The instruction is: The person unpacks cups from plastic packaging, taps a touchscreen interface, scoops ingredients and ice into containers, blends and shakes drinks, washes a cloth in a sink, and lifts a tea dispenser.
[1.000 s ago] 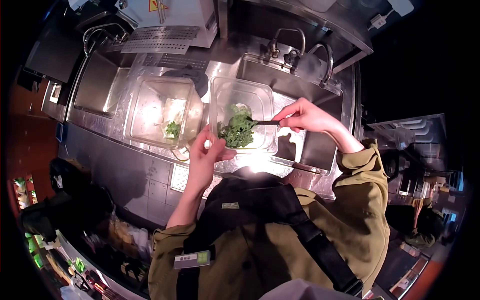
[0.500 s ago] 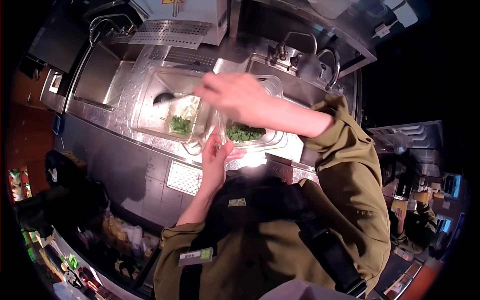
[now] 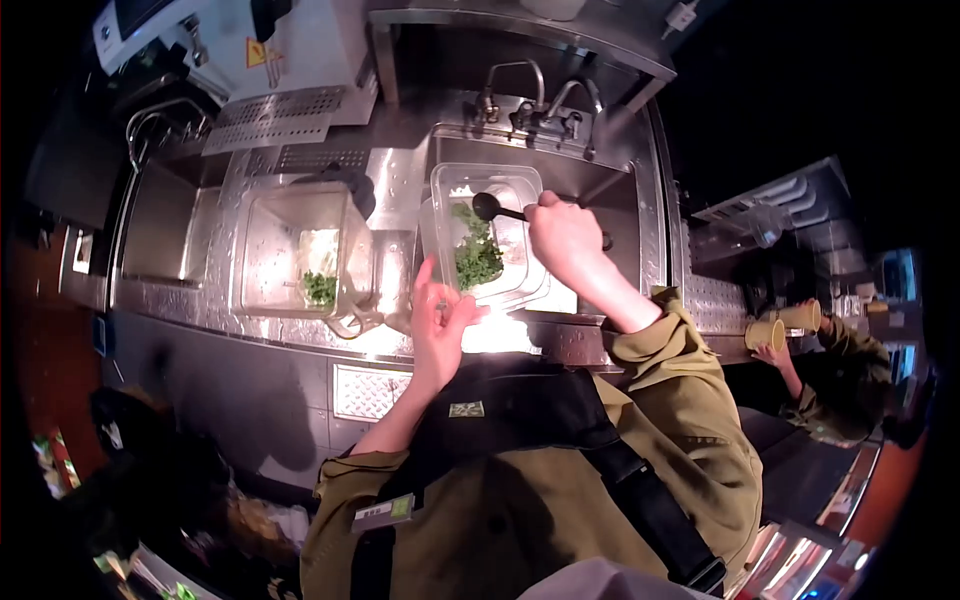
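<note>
My right hand (image 3: pixel 568 240) is closed around the handle of a black spoon (image 3: pixel 487 206). The spoon's bowl is over a clear rectangular container (image 3: pixel 520 180) with chopped green leaves (image 3: pixel 478 255) inside. At that container's front left corner is my left hand (image 3: pixel 440 320), fingers apart and touching or very near its wall. To the left stands a second clear container, a pitcher with a handle (image 3: pixel 258 215). Some green leaves (image 3: pixel 320 288) and pale bits lie in it.
A metal sink with taps (image 3: pixel 540 105) lies behind and right of the container; another sink (image 3: pixel 165 235) is at far left. A perforated drip tray (image 3: pixel 270 120) is at the back. On the right, a person (image 3: pixel 840 385) holds yellow cups (image 3: pixel 765 335).
My right hand has moved right, bringing the black spoon from the left container to the right one. The view has shifted, and my left hand remains at the right container's corner.
</note>
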Demonstrator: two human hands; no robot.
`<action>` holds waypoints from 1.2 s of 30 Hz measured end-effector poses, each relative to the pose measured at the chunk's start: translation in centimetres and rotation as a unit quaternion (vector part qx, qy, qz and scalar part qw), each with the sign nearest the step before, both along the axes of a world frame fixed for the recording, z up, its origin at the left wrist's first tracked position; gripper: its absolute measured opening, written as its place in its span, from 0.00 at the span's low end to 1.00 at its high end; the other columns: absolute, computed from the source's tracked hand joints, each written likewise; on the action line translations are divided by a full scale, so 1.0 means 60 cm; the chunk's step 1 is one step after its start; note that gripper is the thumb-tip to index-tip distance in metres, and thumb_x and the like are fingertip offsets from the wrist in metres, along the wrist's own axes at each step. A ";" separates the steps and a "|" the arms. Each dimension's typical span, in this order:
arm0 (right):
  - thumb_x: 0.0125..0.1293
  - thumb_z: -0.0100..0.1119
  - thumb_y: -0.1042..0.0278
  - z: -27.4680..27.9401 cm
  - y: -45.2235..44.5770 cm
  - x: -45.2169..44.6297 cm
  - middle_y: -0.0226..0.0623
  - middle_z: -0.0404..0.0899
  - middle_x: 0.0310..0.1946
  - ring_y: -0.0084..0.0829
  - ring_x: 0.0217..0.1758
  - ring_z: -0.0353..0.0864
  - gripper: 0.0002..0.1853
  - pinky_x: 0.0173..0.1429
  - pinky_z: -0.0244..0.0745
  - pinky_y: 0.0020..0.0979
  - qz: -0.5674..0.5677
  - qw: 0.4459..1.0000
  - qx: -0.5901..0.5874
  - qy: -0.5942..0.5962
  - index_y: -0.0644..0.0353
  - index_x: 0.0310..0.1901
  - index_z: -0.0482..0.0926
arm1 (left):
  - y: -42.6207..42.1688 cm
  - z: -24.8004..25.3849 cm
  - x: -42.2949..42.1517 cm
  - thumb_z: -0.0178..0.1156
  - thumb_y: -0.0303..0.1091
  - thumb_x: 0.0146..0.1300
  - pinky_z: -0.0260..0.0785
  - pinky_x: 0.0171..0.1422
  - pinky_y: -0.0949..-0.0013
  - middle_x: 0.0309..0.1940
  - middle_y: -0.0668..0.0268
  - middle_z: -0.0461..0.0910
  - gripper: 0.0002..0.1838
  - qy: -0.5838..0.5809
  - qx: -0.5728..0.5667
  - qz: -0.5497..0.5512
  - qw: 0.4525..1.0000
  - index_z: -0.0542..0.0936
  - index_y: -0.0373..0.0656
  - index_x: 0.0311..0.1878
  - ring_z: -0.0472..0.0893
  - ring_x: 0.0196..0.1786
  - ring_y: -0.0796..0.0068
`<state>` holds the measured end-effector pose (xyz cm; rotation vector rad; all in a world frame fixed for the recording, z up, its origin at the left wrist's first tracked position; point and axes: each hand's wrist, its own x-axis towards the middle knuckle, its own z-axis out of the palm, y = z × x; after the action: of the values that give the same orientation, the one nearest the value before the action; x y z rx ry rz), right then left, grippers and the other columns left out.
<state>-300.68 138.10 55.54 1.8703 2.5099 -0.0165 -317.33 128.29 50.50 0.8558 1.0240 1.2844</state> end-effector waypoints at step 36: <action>0.43 0.53 0.82 0.179 -0.028 -0.019 0.35 0.73 0.31 0.36 0.26 0.75 0.17 0.28 0.71 0.28 0.232 0.945 0.096 0.208 0.61 0.39 0.76 | 0.008 -0.021 0.004 0.52 0.24 0.58 0.77 0.35 0.72 0.63 0.52 0.48 0.05 -0.169 -0.070 0.086 0.979 0.66 0.38 0.30 0.80 0.33 0.64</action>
<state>-301.84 136.44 66.26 1.3889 3.2949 -0.1863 -317.12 128.74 49.22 0.4290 0.9165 1.4268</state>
